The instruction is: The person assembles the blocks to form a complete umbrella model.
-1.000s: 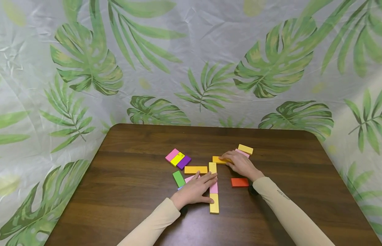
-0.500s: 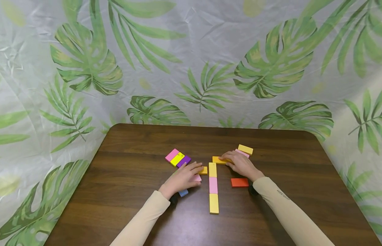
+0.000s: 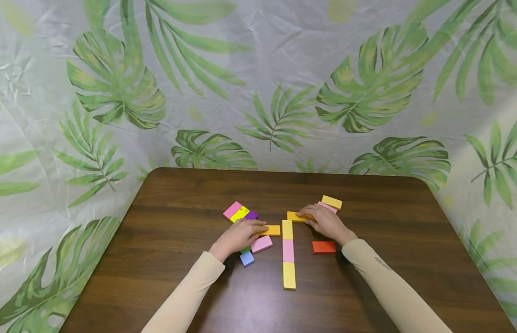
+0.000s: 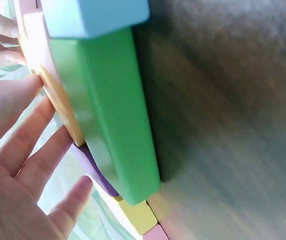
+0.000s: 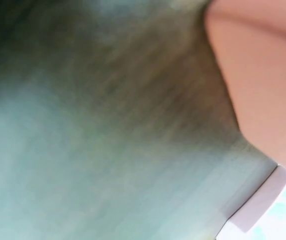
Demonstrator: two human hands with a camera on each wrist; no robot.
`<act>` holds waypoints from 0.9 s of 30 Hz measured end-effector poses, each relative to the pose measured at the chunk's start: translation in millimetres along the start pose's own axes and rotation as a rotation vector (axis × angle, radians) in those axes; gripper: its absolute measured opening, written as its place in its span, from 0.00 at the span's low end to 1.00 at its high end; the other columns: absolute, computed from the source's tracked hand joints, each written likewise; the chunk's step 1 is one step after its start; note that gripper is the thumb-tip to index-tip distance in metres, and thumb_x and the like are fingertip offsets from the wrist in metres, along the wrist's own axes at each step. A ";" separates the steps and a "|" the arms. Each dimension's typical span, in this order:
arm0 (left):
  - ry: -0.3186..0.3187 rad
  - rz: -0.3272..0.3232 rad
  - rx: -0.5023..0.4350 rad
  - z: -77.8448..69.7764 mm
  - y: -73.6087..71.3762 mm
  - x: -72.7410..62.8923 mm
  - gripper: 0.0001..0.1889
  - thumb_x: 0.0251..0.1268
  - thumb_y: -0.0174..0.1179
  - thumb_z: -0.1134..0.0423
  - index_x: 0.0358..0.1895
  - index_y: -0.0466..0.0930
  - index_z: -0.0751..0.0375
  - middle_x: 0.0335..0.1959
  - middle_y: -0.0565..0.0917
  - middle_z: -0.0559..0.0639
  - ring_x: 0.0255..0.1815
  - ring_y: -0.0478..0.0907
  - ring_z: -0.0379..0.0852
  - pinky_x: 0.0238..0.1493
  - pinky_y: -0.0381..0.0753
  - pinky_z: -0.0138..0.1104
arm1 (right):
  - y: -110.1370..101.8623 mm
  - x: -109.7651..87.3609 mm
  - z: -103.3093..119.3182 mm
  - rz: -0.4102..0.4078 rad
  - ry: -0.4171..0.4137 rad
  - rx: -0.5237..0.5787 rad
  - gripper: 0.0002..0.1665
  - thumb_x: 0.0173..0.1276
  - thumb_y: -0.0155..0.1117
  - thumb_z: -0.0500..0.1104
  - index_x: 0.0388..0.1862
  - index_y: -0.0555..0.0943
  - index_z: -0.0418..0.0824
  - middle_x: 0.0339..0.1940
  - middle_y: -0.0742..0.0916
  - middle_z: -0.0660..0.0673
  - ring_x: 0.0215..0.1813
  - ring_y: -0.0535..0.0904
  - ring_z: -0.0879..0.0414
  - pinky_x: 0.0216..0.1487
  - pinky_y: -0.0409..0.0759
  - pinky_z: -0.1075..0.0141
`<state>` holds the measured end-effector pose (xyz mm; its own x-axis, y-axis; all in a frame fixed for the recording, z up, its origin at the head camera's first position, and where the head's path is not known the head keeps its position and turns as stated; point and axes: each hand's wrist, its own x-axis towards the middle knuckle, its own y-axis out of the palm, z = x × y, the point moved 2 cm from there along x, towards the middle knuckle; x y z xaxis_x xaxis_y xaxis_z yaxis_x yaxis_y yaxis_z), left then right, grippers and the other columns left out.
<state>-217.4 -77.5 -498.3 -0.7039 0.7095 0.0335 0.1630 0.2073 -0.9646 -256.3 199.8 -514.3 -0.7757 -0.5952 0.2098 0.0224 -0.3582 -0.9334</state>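
My left hand (image 3: 237,237) is at the left end of an orange block (image 3: 272,230), thumb at its near side and fingers at its far side. The left wrist view shows the fingertips along that orange block (image 4: 63,107), behind a green block (image 4: 115,120) and a blue block (image 4: 100,17). A pink block (image 3: 261,243) lies just in front. My right hand (image 3: 326,222) holds another orange block (image 3: 294,216) at its right end. Between the hands runs a column of yellow (image 3: 287,230), pink (image 3: 288,250) and yellow (image 3: 289,275) blocks.
Pink (image 3: 233,210), yellow (image 3: 240,213) and purple (image 3: 252,215) blocks lie side by side behind my left hand. A red block (image 3: 324,247) lies below my right hand; a pale yellow block (image 3: 332,202) lies behind it. The brown table (image 3: 179,203) meets a leaf-printed cloth (image 3: 275,55).
My left hand has moved left from the yellow-and-pink column to the orange block, uncovering the column and the pink and blue blocks. My right hand stays in place.
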 end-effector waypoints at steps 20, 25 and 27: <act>-0.013 -0.060 0.060 7.5 2.0 21.7 0.20 0.58 0.67 0.69 0.56 0.82 0.56 0.49 0.82 0.49 0.50 0.79 0.46 0.54 0.75 0.37 | 0.0 0.0 0.2 0.003 -0.008 -0.010 0.18 0.60 0.69 0.34 0.51 0.84 0.42 0.49 0.84 0.46 0.53 0.79 0.49 0.55 0.75 0.53; -0.014 -0.070 0.040 8.0 2.8 24.5 0.20 0.58 0.67 0.70 0.56 0.82 0.57 0.48 0.82 0.50 0.48 0.80 0.46 0.52 0.77 0.35 | -0.1 -0.3 -0.2 -0.002 -0.015 -0.012 0.19 0.60 0.69 0.33 0.51 0.84 0.41 0.49 0.84 0.46 0.53 0.79 0.49 0.55 0.75 0.53; -0.021 -0.073 0.032 8.2 2.8 24.5 0.20 0.58 0.67 0.70 0.55 0.82 0.58 0.47 0.82 0.51 0.48 0.80 0.46 0.51 0.77 0.34 | 0.0 -0.3 -0.2 -0.003 -0.017 -0.013 0.19 0.60 0.69 0.33 0.51 0.84 0.41 0.49 0.84 0.46 0.53 0.79 0.48 0.56 0.74 0.52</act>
<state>-239.9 -65.0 -502.3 -0.7277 0.6788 0.0985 0.0893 0.2361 -0.9676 -256.2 200.2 -514.4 -0.7647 -0.6066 0.2173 0.0117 -0.3503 -0.9366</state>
